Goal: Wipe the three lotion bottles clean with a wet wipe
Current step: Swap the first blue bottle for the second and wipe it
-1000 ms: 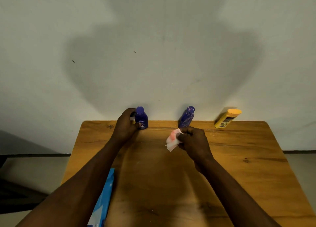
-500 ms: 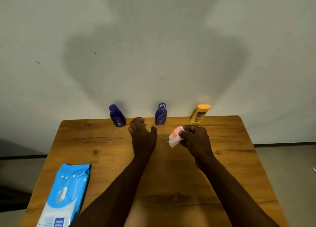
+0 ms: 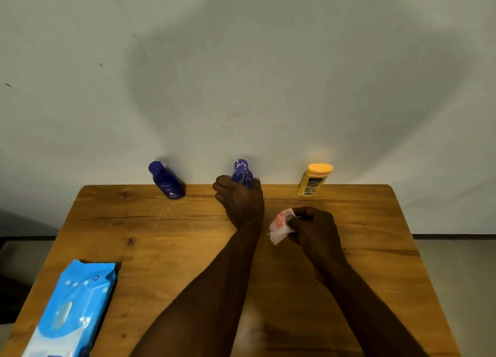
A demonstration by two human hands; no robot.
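My left hand (image 3: 240, 199) had its fingers (image 3: 222, 186) wrapped round the middle dark-blue plastic lotion bottle (image 3: 241, 172) at the wooden counter's (image 3: 166, 238) far edge. My right hand (image 3: 312, 229) pinched a crumpled white wet wipe (image 3: 280, 226) stained pink, just beside it above the counter.

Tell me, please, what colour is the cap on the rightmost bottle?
Orange, on the yellow bottle, in the head view.

The scene is viewed from one head-worn camera, angled forward and down over the wooden table (image 3: 188, 249) toward the wall (image 3: 241, 61).
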